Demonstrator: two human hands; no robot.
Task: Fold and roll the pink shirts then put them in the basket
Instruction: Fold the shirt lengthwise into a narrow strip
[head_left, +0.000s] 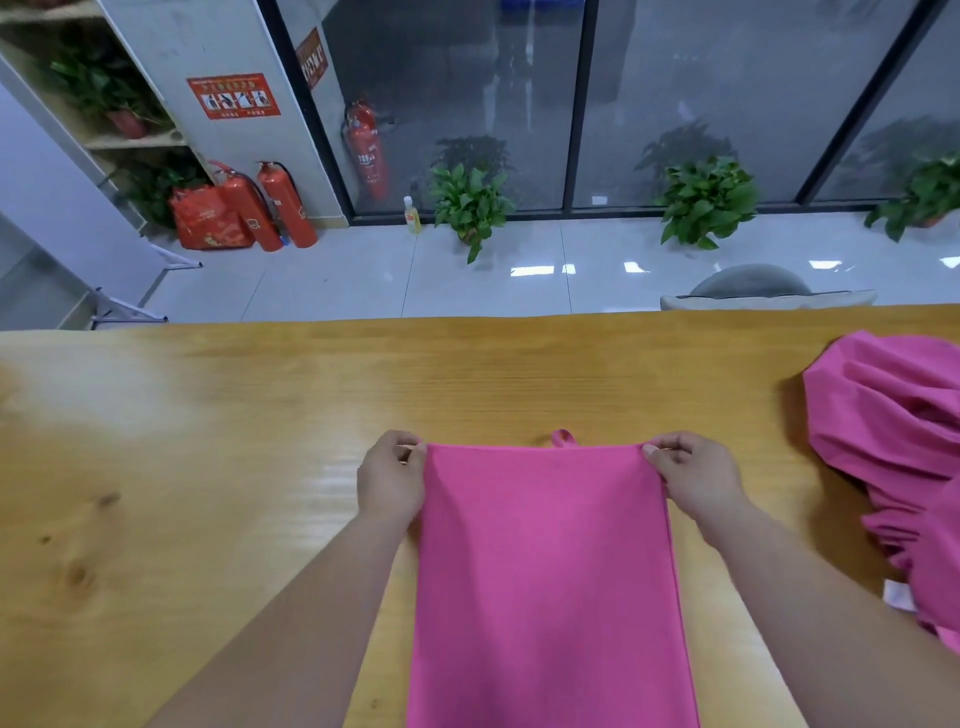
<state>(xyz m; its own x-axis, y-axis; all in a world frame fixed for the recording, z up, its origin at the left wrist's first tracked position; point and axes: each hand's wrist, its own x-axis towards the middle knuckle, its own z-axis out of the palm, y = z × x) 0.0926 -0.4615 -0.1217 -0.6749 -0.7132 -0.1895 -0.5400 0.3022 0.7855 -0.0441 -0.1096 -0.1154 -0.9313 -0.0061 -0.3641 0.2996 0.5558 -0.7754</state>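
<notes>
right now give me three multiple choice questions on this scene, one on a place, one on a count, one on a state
1. Where does the heap of pink shirts lie from the folded pink shirt?
A. to its right
B. to its left
C. on top of it

2. How many red fire extinguishers show?
A. one
B. three
C. six

3. What are the left hand and the right hand doing?
A. lying flat and idle
B. each pinching a far corner of the folded pink shirt
C. lifting a basket

Answers:
1 A: the heap sits at the right end of the table, apart from the folded one.
2 B: two stand by the red bag, one by the glass.
3 B: fingers close on both far corners.
</notes>
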